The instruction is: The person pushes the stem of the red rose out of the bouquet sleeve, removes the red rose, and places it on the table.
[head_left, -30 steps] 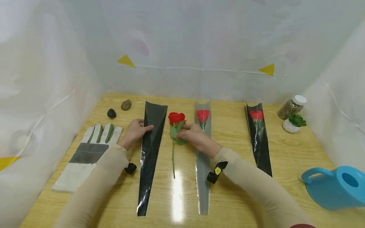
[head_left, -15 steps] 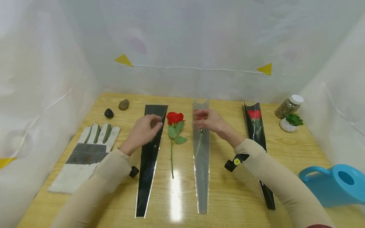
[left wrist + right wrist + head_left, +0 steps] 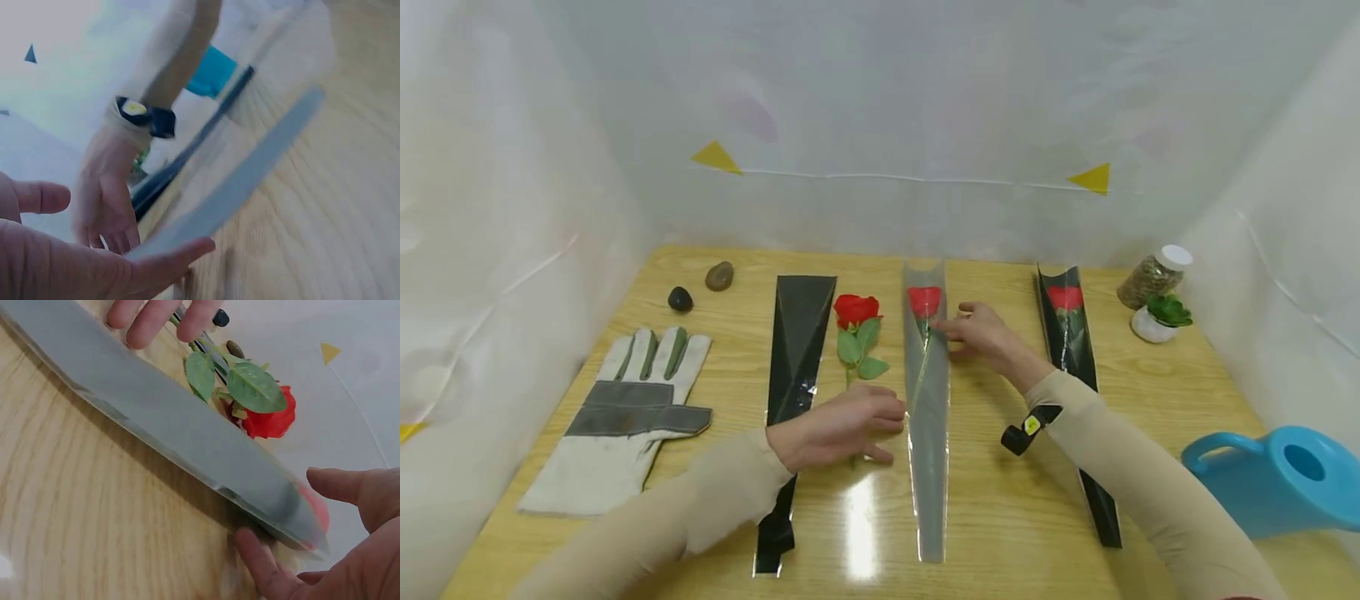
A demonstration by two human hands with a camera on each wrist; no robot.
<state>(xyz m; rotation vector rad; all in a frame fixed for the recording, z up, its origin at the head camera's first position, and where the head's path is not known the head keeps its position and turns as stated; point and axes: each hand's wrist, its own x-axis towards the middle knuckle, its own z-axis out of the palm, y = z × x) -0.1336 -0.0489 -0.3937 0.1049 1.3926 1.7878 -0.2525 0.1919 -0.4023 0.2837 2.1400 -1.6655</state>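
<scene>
A grey translucent flower sleeve (image 3: 928, 467) lies lengthwise on the table, with a red rose (image 3: 924, 302) inside its wide end. My right hand (image 3: 988, 340) is at the sleeve's right edge beside the bloom, fingertips right at it, thumb and fingers spread apart in the right wrist view. My left hand (image 3: 842, 425) reaches over the stem of a loose red rose (image 3: 856, 312), its extended fingers at the grey sleeve's left edge. Left of that loose rose, a black sleeve (image 3: 801, 329) lies flat, partly hidden under my left wrist.
At right lies another black sleeve (image 3: 1075, 342) holding a rose. Beyond it stand a jar (image 3: 1153, 275), a small potted succulent (image 3: 1157, 319) and a blue watering can (image 3: 1273, 483). At left are a work glove (image 3: 617, 425), a black stone (image 3: 681, 299) and a brown stone (image 3: 719, 276).
My right hand has let go of the loose rose and moved right to the grey sleeve. My left hand has left the black sleeve, moving right and nearer to me.
</scene>
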